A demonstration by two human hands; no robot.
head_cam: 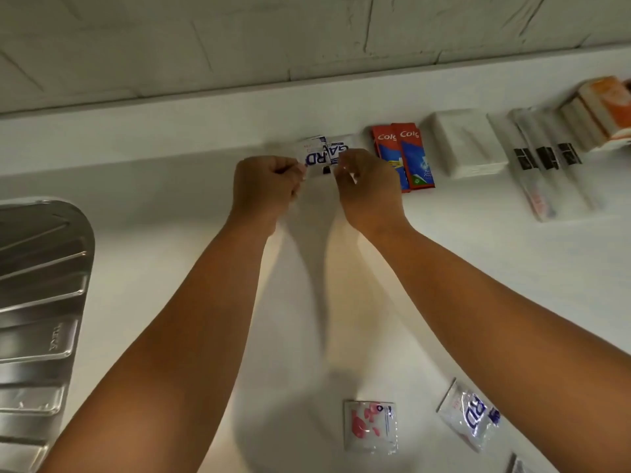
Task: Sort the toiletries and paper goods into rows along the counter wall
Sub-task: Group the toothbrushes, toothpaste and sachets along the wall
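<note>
Pinching flat glossy sachets [322, 153] by wall [307, 46]: left hand [264, 189], right hand [367, 186], grips apparently curled.

My left hand [264, 186] and right hand [367, 186] are bare. My left forearm [191, 319], which fills the frame toward seven o'clock, is bare skin all the way to the picture's edge, and so is my right forearm [478, 295] toward four o'clock.
</note>
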